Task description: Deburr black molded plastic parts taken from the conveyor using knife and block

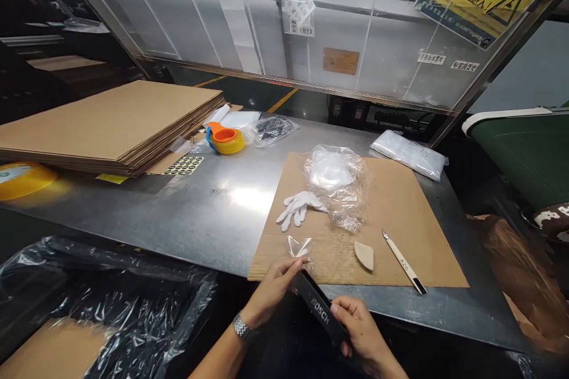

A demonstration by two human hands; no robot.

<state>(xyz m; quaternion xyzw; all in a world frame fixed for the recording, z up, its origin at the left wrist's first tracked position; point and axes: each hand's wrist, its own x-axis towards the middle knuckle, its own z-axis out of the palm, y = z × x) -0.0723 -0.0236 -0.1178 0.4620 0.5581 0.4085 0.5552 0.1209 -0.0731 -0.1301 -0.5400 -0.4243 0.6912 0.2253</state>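
Note:
A long black bar with BOSCH lettering point(320, 310) is held at a slant over the table's front edge. My right hand point(362, 328) grips its lower end, thumb on top. At its upper end is my left hand point(278, 284), fingers pinched together at a piece of clear plastic film point(299, 246); whether they also touch the bar is hard to see. Beyond the hands lies a cardboard sheet point(422, 219). On it rest a white glove point(300, 208), a crumpled clear bag with white contents point(333, 172), a beige wedge-shaped piece point(364, 256) and a craft knife marked A26 point(403, 263).
Flat cardboard point(106, 121) is stacked on the left of the metal table point(222, 207), near a tape dispenser point(226, 137) and a yellow tape roll point(24, 180). A flat plastic-wrapped packet point(409, 154) lies at right. A bin lined with black plastic point(146, 302) stands front left.

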